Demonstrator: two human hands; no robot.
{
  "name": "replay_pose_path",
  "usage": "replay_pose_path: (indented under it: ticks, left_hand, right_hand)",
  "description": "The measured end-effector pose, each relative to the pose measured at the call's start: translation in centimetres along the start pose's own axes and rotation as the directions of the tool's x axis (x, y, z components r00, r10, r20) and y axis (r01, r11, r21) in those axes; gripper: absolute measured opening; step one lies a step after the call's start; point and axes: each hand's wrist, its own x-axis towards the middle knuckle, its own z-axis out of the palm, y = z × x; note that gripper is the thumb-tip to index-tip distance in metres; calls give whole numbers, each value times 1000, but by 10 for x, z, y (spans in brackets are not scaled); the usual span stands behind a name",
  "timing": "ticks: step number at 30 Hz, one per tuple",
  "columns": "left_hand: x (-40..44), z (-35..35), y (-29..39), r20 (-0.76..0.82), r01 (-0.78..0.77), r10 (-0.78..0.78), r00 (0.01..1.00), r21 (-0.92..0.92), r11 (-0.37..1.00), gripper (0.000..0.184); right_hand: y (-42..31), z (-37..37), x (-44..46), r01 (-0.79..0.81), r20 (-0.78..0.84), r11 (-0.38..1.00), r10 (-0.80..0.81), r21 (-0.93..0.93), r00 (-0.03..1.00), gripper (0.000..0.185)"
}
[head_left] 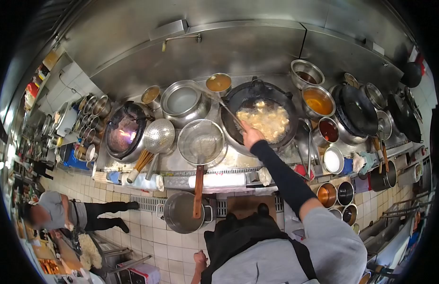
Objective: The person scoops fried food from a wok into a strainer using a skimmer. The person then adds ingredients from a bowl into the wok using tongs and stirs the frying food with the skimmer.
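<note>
My right hand is wrapped round the handle of a long metal ladle, at the near edge of a large black wok. The ladle slants up and left over the wok's rim, and its far end is hard to make out. Pale, battered-looking pieces lie in bubbling oil inside the wok. Low at my side, beside my black apron, hangs my left hand with fingers curled and nothing visible in it.
A wooden-handled strainer and a perforated skimmer lie left of the wok. A flame burns in the left burner. Bowls of orange liquid and red sauce stand right. A pot sits below; another person stands left.
</note>
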Motion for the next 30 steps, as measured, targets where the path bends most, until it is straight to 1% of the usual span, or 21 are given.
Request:
replay_pose_path:
  ticks: [1,3,4,5,6,8,10,12,13,15,16,18,19,20,21,22,24,25,27,28,30]
  left_hand:
    - [-2,-3,-4,72,-153,140,988,219,964,46]
    - [-2,-3,-10,58,-110,99,993,246,963,45]
    - [1,-1,-8,47,-90,80,996,253,963,45]
    - [-1,-4,0,6,68,-69,998,27,997,45]
    - [-6,-6,7,3,216,-220,975,-202,955,44]
    - [-13,-10,18,48,331,-332,942,-290,898,41]
    - [-19,-17,19,97,244,-240,966,-27,969,38]
    - [-18,-25,21,194,57,-94,976,192,980,38]
    - [-14,-30,25,259,-60,-15,966,279,958,38]
    - [10,-1,-2,210,88,-126,970,183,979,39]
    - [19,7,-12,190,164,-187,964,132,978,39]
    - [34,-5,-9,174,340,-312,934,-166,925,38]
    - [46,-15,-2,180,414,-375,909,-312,855,37]
    - [63,-24,13,194,467,-427,883,-449,762,36]
    - [74,-34,26,217,509,-480,850,-575,640,35]
    - [81,-42,36,249,533,-527,813,-682,501,35]
    - [92,-59,56,203,452,-466,861,-725,520,35]
    - [96,-62,60,177,409,-435,883,-745,528,36]
    - [105,-66,72,139,385,-443,886,-753,534,39]
    - [107,-67,76,120,374,-449,886,-757,535,41]
    - [106,-67,83,149,391,-447,882,-760,519,44]
  right_hand:
    - [-5,2,8,-17,24,1000,17,-24,1000,54]
    - [-17,2,20,-46,65,996,51,-73,997,53]
    - [-19,-3,17,-50,26,998,51,-36,998,54]
    - [-17,-12,7,-53,-12,999,53,-1,999,55]
    - [-12,-22,-7,-57,-50,998,59,34,997,56]
    - [8,-42,-43,-76,-130,995,84,66,988,59]
    - [32,-73,-72,-217,-119,976,217,16,969,61]
    - [62,-104,-92,-210,-239,976,193,-50,952,61]
    - [69,-124,-103,-240,-238,967,215,-83,947,60]
    - [105,-148,-126,-258,-270,957,216,-134,938,63]
    - [105,-161,-140,-255,-287,962,219,-96,933,62]
    - [119,-164,-166,-142,-371,989,121,-30,921,62]
    - [160,-134,-184,-50,-402,998,56,26,914,62]
    - [167,-121,-197,-260,-188,866,366,427,911,62]
    - [172,-108,-210,-481,54,541,624,690,779,61]
    - [158,-108,-209,-521,170,405,645,751,745,62]
    - [135,-110,-200,-578,399,106,623,809,673,63]
    - [132,-110,-194,-589,470,20,581,808,665,65]
    - [131,-115,-183,-607,592,-142,476,782,651,67]
    - [133,-114,-179,-621,611,-147,450,770,651,67]
    - [141,-109,-173,-652,651,-154,395,742,648,68]
